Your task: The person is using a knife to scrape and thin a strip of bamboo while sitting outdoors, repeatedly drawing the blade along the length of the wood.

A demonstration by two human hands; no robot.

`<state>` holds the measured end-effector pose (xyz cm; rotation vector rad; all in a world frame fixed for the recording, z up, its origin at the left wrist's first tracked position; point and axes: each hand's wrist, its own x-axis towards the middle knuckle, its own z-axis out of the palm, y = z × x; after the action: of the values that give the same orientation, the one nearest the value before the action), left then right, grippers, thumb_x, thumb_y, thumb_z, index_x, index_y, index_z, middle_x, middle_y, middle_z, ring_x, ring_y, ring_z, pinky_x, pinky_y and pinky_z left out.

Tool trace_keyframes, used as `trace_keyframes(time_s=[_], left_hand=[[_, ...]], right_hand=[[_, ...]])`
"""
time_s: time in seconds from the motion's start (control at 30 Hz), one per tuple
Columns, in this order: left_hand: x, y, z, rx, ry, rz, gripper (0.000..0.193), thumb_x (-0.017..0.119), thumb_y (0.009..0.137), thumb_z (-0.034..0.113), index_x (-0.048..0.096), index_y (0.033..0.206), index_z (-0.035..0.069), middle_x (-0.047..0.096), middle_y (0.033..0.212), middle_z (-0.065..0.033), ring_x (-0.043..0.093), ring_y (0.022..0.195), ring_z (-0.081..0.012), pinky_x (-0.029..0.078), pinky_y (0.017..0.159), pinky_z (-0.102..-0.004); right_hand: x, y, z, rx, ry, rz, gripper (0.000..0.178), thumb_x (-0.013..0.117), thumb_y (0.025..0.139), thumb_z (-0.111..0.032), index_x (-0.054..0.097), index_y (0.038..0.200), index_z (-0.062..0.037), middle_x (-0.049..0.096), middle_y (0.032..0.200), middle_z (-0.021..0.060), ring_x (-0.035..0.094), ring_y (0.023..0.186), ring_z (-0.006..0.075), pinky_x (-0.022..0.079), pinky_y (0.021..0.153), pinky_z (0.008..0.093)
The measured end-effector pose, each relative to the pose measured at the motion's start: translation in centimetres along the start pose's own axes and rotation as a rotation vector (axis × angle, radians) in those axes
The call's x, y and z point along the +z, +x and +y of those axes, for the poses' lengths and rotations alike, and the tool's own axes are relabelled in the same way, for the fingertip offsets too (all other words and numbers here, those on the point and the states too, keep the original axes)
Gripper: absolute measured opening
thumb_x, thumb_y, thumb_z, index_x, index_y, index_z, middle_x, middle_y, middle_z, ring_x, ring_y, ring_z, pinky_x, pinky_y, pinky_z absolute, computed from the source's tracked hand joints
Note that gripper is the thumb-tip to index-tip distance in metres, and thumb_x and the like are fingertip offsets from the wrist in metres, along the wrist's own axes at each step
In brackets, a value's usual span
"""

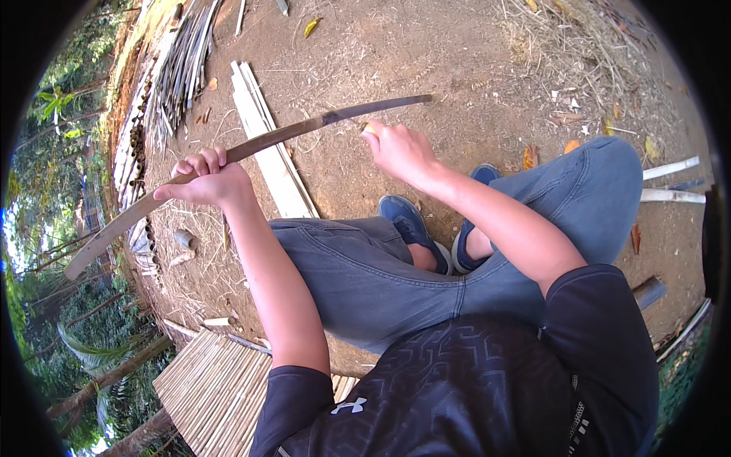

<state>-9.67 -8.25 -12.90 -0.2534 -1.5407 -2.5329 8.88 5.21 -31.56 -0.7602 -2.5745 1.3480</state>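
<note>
A long, slightly curved bamboo strip [285, 133] slants across in front of me, its dark node right of the middle and its far tip out to the right. My left hand [205, 179] is closed round its left part, the thumb lying along it and the fingers curled over. The pale left end sticks out past that hand. Just below the right part of the strip is my right hand [401, 152], closed, with a gap between it and the strip. A small yellowish bit shows at its fingertips; what it holds is mostly hidden.
Pale split slats [270, 148] lie on the dirt ground beyond my knees. Bundled thin strips [183, 65] and stacked bamboo tubes [133, 152] are at the left. A slatted bamboo mat [217, 392] sits at lower left. Dry shavings [567, 49] cover the far right.
</note>
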Motion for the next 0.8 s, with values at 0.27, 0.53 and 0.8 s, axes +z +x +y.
trace_keyframes(time_s=[0.27, 0.53, 0.8], left_hand=[[0.4, -0.3, -0.1, 0.013, 0.059, 0.105, 0.067, 0.023, 0.089, 0.081, 0.031, 0.071, 0.017, 0.025, 0.055, 0.0044, 0.021, 0.044, -0.0104, 0.019, 0.041, -0.0266], [0.8, -0.6, 0.0, -0.019, 0.086, 0.073, 0.07, 0.014, 0.087, 0.083, 0.028, 0.069, 0.017, 0.021, 0.051, 0.0043, 0.018, 0.043, -0.0112, 0.017, 0.04, -0.0271], [0.5, -0.5, 0.6, -0.046, 0.048, 0.004, 0.073, 0.012, 0.085, 0.084, 0.029, 0.067, 0.016, 0.024, 0.05, 0.0039, 0.018, 0.042, -0.0117, 0.018, 0.04, -0.0273]], right_hand=[[-1.4, 0.3, 0.6, 0.064, -0.079, -0.061, 0.032, 0.043, 0.103, -0.021, 0.067, 0.103, -0.0002, 0.068, 0.075, 0.0124, 0.065, 0.058, 0.0199, 0.053, 0.048, 0.0339], [0.7, 2.8, 6.9, 0.185, -0.072, -0.085, 0.032, 0.044, 0.103, -0.026, 0.067, 0.099, -0.0025, 0.065, 0.078, 0.0125, 0.065, 0.064, 0.0188, 0.054, 0.055, 0.0324], [0.2, 2.0, 15.6, 0.639, -0.268, -0.042, 0.032, 0.052, 0.098, -0.031, 0.069, 0.11, -0.0058, 0.07, 0.111, 0.0183, 0.068, 0.105, 0.0328, 0.054, 0.087, 0.0441]])
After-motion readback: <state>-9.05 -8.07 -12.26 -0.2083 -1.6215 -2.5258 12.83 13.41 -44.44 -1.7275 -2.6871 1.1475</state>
